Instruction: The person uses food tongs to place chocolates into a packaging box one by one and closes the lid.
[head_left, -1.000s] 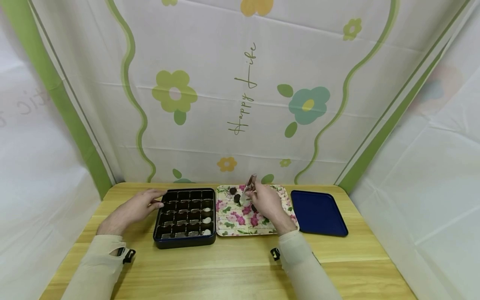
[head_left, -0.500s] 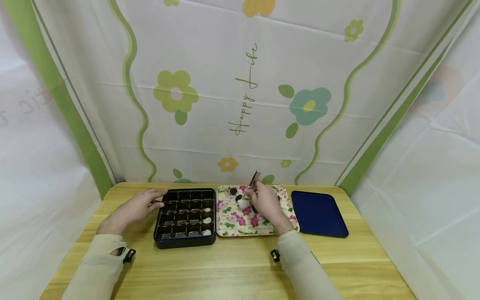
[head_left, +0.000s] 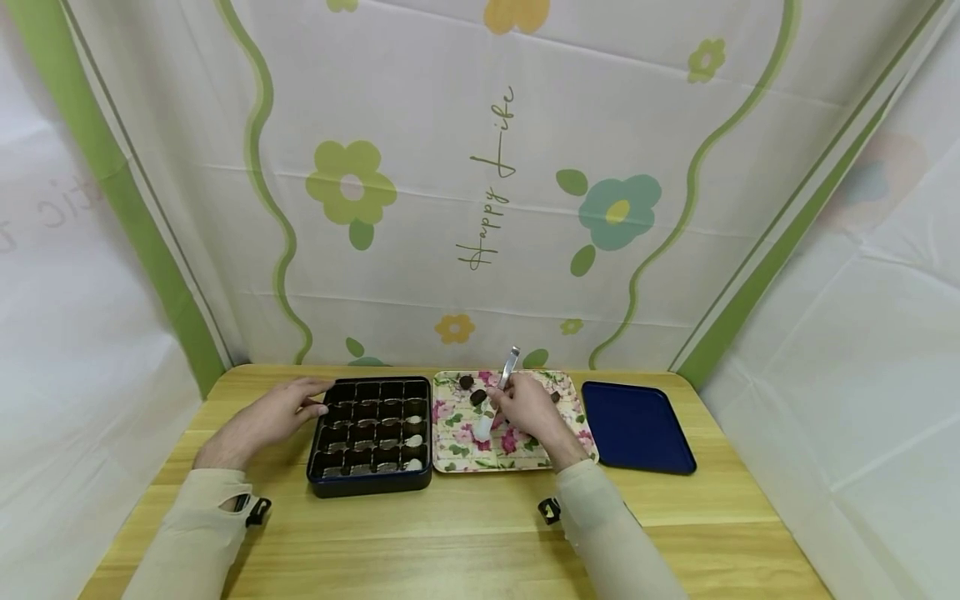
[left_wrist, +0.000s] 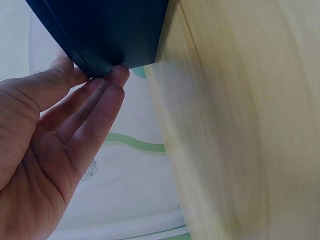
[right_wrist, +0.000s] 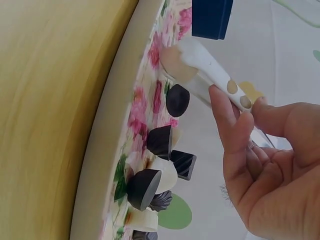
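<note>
In the head view my left hand (head_left: 281, 410) holds the back left corner of a dark navy box (head_left: 371, 482) divided into small compartments. In the left wrist view its thumb and fingertips meet that box corner. Three white chocolates (head_left: 413, 441) sit in the box's right column. My right hand (head_left: 529, 407) grips metal tongs (head_left: 510, 364) with white tips, pointing down over the floral tray (head_left: 459, 460). A cream-coloured chocolate (right_wrist: 177, 64) shows at the tips in the right wrist view; whether they clasp it I cannot tell.
Dark chocolates (right_wrist: 144, 189) and pale ones (right_wrist: 165, 175) lie on the tray, several partly hidden by my right hand in the head view. Right of the tray lies a navy lid (head_left: 636, 427). A wooden table (head_left: 450, 533) carries everything, with a printed curtain (head_left: 420, 275) behind.
The right hand's tongs have tilted, and their white tips have shifted toward the front of the tray, away from the dark chocolates. My left hand and the box stay put.
</note>
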